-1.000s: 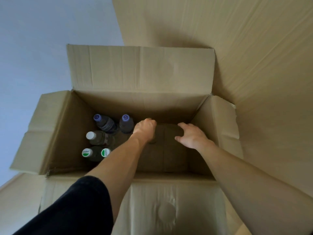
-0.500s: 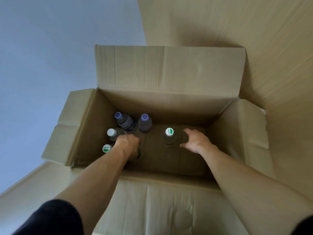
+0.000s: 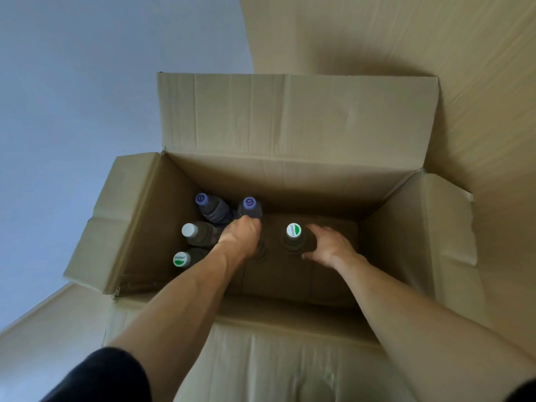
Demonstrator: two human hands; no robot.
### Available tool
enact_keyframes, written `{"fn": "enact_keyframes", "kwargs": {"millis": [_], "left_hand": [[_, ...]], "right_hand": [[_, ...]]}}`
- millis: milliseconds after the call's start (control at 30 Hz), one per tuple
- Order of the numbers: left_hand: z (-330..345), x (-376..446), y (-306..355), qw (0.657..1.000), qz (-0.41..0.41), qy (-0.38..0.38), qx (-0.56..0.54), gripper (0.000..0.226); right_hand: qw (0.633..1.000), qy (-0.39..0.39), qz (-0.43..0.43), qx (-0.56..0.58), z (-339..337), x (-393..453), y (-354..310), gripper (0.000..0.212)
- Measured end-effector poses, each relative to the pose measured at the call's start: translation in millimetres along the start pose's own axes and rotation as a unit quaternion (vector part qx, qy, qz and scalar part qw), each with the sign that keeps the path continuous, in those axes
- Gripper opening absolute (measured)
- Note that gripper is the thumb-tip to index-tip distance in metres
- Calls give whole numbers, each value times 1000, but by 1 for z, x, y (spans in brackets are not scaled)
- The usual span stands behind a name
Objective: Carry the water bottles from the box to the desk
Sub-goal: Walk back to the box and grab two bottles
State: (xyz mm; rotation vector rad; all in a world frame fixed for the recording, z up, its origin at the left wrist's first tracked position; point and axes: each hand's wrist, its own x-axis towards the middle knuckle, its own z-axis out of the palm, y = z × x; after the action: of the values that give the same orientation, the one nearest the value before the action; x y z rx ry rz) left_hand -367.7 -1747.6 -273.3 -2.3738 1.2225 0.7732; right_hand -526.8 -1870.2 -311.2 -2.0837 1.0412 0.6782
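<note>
Bottles stand inside the box [image 3: 290, 181]. My right hand [image 3: 327, 245] wraps the green-capped bottle [image 3: 294, 236]; my left hand [image 3: 242, 237] curls over another, grip hidden. Best squeeze firmly, then lift straight up.

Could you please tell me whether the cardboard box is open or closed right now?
Open: the cardboard box has all four flaps folded outward, and bottle caps show inside it.

Bare forearms, black sleeve [image 3: 101, 378] at left upper arm
</note>
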Motion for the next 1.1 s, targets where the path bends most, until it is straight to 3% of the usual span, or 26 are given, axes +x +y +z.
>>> {"fn": "enact_keyframes", "kwargs": {"millis": [233, 333, 433, 533, 667, 967, 1100], "left_hand": [[16, 19, 8, 988, -5, 33, -151, 32], [32, 21, -9, 964, -3, 42, -264, 59], [46, 19, -26, 931, 0, -13, -366, 91], [59, 27, -33, 920, -12, -39, -389, 100], [73, 38, -28, 910, -24, -60, -411, 99], [72, 44, -21, 898, -8, 0, -440, 78], [52, 36, -27, 896, 9, -20, -443, 68]], "right_hand": [[1000, -7, 2, -4, 4, 9, 8, 94], [1000, -8, -9, 2, 8, 14, 8, 97], [1000, -8, -22, 1, 12, 19, 8, 99], [999, -1, -36, 16, 17, 26, 7, 100], [997, 8, -39, 69, 28, 38, 6, 101], [981, 55, -35, 182, 48, 48, 6, 86], [956, 57, -14, 287, 38, 36, 15, 95]]}}
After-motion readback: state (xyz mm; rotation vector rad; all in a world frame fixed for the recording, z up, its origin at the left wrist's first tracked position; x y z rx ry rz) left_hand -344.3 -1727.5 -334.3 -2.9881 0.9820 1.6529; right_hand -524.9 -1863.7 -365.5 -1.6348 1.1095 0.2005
